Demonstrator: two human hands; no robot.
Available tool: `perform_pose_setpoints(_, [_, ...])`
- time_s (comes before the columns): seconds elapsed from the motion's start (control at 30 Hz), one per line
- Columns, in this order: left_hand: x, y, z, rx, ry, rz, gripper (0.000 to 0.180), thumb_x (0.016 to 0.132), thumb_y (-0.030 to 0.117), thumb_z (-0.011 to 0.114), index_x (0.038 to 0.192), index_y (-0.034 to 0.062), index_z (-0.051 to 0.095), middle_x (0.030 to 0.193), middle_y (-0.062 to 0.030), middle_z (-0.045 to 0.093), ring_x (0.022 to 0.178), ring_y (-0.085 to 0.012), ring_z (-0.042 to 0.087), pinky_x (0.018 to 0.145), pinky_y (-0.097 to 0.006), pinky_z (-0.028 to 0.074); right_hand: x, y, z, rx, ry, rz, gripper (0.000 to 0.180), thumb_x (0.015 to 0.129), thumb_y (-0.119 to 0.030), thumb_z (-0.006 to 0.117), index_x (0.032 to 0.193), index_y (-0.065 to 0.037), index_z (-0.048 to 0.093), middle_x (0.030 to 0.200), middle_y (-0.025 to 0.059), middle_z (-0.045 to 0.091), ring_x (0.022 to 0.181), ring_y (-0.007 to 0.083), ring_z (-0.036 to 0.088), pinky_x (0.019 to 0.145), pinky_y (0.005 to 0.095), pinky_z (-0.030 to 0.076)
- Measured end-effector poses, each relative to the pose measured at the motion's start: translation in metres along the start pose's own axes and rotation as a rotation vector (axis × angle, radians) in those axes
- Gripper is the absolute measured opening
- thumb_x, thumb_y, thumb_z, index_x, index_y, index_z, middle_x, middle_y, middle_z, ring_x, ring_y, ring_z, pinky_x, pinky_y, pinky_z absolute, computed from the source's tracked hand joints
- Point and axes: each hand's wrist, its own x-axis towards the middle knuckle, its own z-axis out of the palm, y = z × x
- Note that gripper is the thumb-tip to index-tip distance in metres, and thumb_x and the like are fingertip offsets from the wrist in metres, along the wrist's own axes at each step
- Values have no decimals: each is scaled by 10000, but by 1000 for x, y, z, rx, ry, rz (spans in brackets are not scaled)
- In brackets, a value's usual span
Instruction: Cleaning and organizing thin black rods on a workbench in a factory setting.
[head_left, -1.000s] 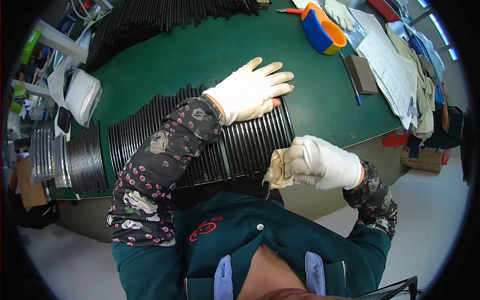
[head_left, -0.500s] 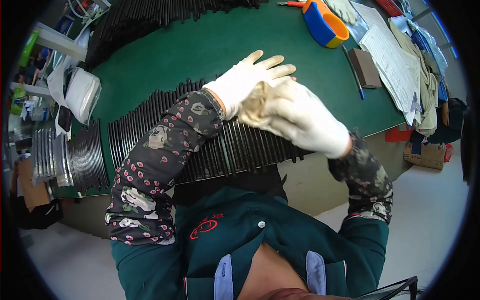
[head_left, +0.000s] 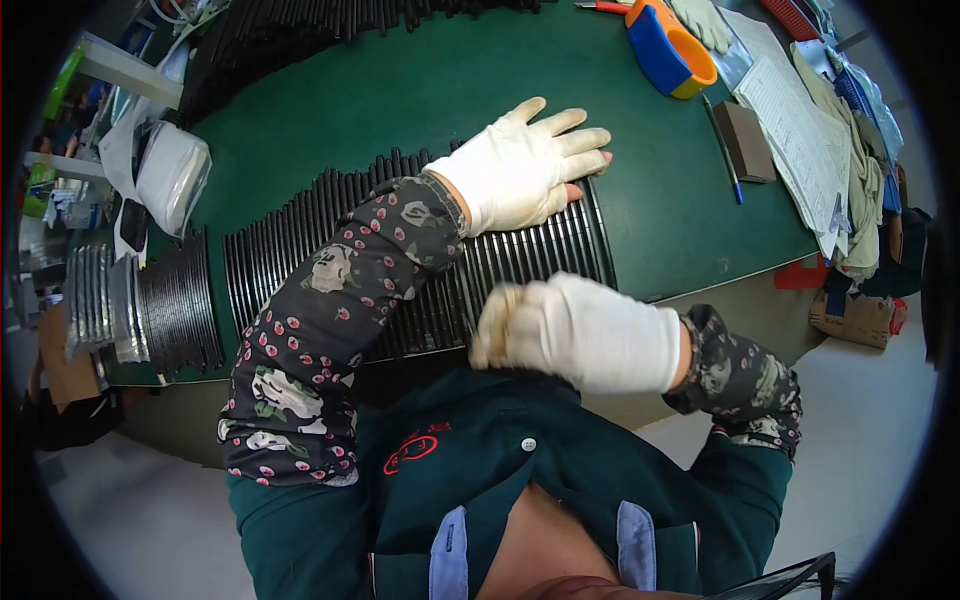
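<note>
Right hand (head_left: 590, 335) has pulled back toward the body since half a second ago, when it overlapped the left; now it's over the near table edge. Slightly blurred, fingers closed around a bunched cloth (head_left: 492, 325). Can't tell if cloth touches the rod ends below it. Next out: row of black rods (head_left: 560, 248), flat on the green table (head_left: 690, 225), side by side. Long axes run near to far; near ends face the body, far ends away, leaning a bit left at the row's right end. Left hand (head_left: 520, 170) lies palm down across the far part of the row, fingers spread wide, tips pointing right and away. Shorter dark row (head_left: 182, 310) to the left, similar axis. Farther: brown block (head_left: 745, 145), pen (head_left: 724, 152) alongside; blue-orange holder (head_left: 655, 52); rod pile (head_left: 290, 45) at back.
</note>
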Motion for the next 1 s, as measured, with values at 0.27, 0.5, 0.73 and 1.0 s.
perform_pose_setpoints(0.27, [2,-6,6,45,41,31,469,926,271,536,1361,114,457,1452,-66,407,1370,-267,362,1125,-501,297,18,32,4,-88,216,22,149,744,-45,609,892,-51,621,924,73,609,885,263,595,701,352,505])
perform_pose_setpoints(0.5, [4,0,-3,58,-22,20,526,909,251,552,1401,117,424,1482,-63,383,1383,-269,348,1116,-506,300,-10,12,-38,174,333,63,186,704,32,681,816,-70,573,750,69,591,659,293,579,652,359,478])
perform_pose_setpoints(0.73, [17,6,2,36,-39,-46,565,888,297,555,1410,134,412,1482,-64,392,1387,-263,346,1122,-515,273,-38,2,-45,196,2,261,145,685,32,655,764,-86,625,802,46,646,761,261,615,683,350,498])
perform_pose_setpoints(1.0, [30,11,8,34,13,-27,512,934,325,501,1402,127,438,1473,-57,408,1391,-261,336,1135,-498,260,-44,29,-43,14,226,145,163,672,8,682,797,-87,639,806,34,612,795,276,590,675,342,488])
